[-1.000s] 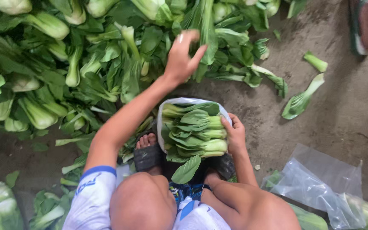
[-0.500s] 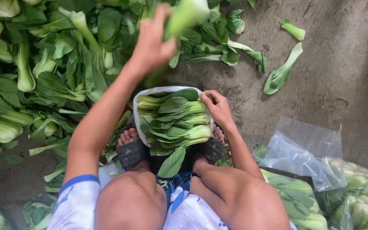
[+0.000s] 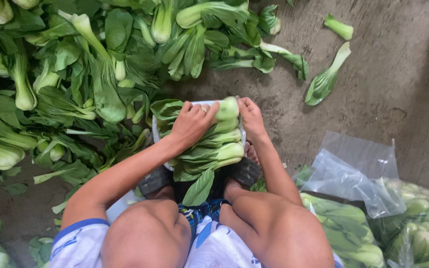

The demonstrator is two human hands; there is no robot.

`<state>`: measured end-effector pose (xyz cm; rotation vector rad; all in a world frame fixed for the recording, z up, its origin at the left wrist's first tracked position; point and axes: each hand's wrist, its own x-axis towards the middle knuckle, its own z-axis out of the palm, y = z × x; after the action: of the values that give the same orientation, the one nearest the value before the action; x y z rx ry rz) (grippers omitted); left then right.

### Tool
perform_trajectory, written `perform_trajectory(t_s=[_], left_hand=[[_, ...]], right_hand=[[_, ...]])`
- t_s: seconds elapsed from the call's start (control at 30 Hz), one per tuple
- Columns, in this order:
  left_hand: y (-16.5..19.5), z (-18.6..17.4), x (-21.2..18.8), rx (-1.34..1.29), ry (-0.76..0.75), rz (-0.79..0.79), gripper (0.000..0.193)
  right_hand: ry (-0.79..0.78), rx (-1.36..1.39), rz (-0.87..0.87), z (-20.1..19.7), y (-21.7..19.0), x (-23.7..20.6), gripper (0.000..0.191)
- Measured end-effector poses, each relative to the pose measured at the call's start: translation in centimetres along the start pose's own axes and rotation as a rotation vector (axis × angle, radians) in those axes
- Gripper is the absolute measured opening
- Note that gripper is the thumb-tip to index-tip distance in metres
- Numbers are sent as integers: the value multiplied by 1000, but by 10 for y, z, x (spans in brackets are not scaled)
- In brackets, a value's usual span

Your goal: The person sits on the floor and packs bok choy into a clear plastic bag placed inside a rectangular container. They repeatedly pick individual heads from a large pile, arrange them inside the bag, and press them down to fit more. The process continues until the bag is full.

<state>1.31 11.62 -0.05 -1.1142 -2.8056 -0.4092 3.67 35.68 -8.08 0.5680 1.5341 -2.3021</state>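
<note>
Hands meet over a stack of green-leaved, pale-stalked bok choy [image 3: 209, 149] that fills a white plastic bag [image 3: 159, 140] held between the person's feet on the grey concrete floor [image 3: 373, 89]. The left hand [image 3: 192, 124] lies palm down on the top of the stack, its fingers [image 3: 205, 110] spread and curled over the topmost pale bok choy head [image 3: 227, 109], pressing it onto the others. The right hand [image 3: 250, 116] sits just beside that head on the bag's far side, fingers bent narrow against the stalks and the bag's rim; whether it grips the rim cannot be told. The stalks in the bag lie level, stacked one on another, leaves pointing toward the left arm.

Beyond the bag spreads a large loose heap of bok choy [image 3: 75, 84]. A few stray bok choy leaves [image 3: 326, 79] lie apart on the floor. To the person's right lie a crumpled clear plastic bag [image 3: 353, 171] and filled clear bags of greens [image 3: 413, 228].
</note>
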Motion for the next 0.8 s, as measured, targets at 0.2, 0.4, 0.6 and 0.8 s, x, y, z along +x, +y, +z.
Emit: perform_trajectory(t_s=[0.2,0.4,0.6,0.8], left_hand=[[-9,13,6,-182,-174,-114,52],[-20,7,21,-240,-134,-115,49],[-71,-22,0,-210,30,-340,37],[-140,-26,-13,-850,-492,-426,32]], right_hand=[[155,-444,-290,17,-13,-12,12],[175,-597,-389,40,-41,-16,18],[-85,-440,-1,38,-67,-15,48],[-144,-501,47,45,-80,0,27]])
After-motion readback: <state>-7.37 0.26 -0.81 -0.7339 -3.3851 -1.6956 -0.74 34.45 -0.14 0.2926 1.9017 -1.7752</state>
